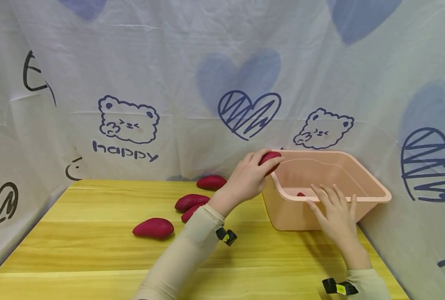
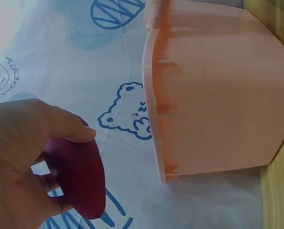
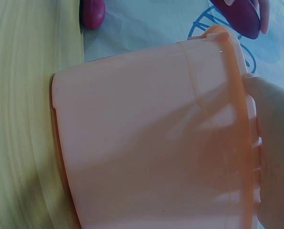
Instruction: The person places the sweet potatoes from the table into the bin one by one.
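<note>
My left hand [image 1: 249, 175] grips a dark red sweet potato [image 1: 270, 161] between thumb and fingers, by the upper left corner of a pink plastic bin [image 1: 297, 216]. In the left wrist view that sweet potato [image 2: 80, 171] is apart from the bin's rim [image 2: 154, 105]. At the bin's near side, my right hand [image 1: 336, 216] rests on the rim, its fingers spread and reaching over the inside. The right wrist view has its thumb [image 3: 261, 88] touching the rim. A small red piece of something [image 1: 300, 194] shows inside the bin; the near wall hides the rest.
On the wooden table [image 1: 94, 258] lie more sweet potatoes: one in front [image 1: 154, 228], two together [image 1: 190, 201] partly behind my left forearm, and one at the back edge [image 1: 211, 182]. A printed white cloth [image 1: 177, 83] hangs behind and beside the table.
</note>
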Available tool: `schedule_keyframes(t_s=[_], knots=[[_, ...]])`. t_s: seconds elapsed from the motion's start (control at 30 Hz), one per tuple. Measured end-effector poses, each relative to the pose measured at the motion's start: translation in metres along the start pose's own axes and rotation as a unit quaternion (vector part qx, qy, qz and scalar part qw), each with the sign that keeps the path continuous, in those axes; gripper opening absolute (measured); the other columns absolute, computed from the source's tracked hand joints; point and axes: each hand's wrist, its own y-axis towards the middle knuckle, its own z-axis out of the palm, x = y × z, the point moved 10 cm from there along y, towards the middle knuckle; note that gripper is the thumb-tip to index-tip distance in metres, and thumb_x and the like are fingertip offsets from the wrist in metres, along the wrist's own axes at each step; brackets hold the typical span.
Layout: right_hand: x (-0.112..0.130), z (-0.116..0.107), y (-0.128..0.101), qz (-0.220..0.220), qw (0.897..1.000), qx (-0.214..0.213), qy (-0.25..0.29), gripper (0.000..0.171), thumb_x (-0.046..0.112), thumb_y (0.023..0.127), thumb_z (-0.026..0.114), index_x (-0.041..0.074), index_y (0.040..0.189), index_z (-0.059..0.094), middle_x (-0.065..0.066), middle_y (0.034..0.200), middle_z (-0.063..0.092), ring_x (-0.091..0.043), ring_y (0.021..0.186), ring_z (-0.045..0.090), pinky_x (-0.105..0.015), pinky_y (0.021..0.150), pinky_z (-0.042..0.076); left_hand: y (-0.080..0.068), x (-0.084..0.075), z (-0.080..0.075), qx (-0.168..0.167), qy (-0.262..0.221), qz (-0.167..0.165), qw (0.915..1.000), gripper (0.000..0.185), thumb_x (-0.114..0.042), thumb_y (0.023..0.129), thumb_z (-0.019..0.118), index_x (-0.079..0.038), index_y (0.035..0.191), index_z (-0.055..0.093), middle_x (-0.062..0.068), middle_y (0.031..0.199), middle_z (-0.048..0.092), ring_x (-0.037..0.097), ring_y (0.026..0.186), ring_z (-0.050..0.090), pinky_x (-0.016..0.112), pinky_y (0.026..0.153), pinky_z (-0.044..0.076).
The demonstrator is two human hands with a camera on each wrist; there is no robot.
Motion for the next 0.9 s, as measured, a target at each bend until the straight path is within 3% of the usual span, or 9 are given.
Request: schedule_keyframes(t_s=[0.43, 0.77, 0.9], knots=[[0.002, -0.002, 0.000, -0.002, 1.000, -0.006, -0.004, 0.052, 0.047, 0.100, 0.046, 0.024, 0.147, 0.042, -0.017, 0.147, 0.043, -0.041, 0.143, 0.025, -0.069, 0.114, -0.007, 0.020, -0.006, 0.000, -0.037, -0.042, -0.004, 0.9984, 0.053, -0.011, 0.088, 0.065, -0.024, 0.139, 0.054, 0.013, 0.144, 0.045, 0.032, 0.122, 0.052, 0.041, 0.104, 0.047], [0.001, -0.002, 0.001, -0.003, 1.000, -0.004, -0.005, 0.053, 0.047, 0.100, 0.046, 0.025, 0.147, 0.041, -0.017, 0.147, 0.042, -0.041, 0.143, 0.024, -0.069, 0.114, -0.007, 0.030, -0.001, 0.011, -0.046, -0.064, -0.044, 0.9959, 0.058, -0.016, 0.087, 0.068, -0.028, 0.141, 0.050, 0.009, 0.146, 0.042, 0.029, 0.124, 0.049, 0.037, 0.104, 0.047], [0.002, -0.003, 0.001, -0.004, 1.000, -0.006, -0.004, 0.053, 0.048, 0.100, 0.045, 0.025, 0.148, 0.041, -0.017, 0.147, 0.042, -0.041, 0.144, 0.024, -0.069, 0.113, -0.007, 0.034, -0.002, 0.010, -0.069, -0.068, -0.050, 0.9940, 0.058, -0.017, 0.087, 0.070, -0.028, 0.140, 0.051, 0.009, 0.145, 0.043, 0.029, 0.124, 0.050, 0.038, 0.103, 0.048]])
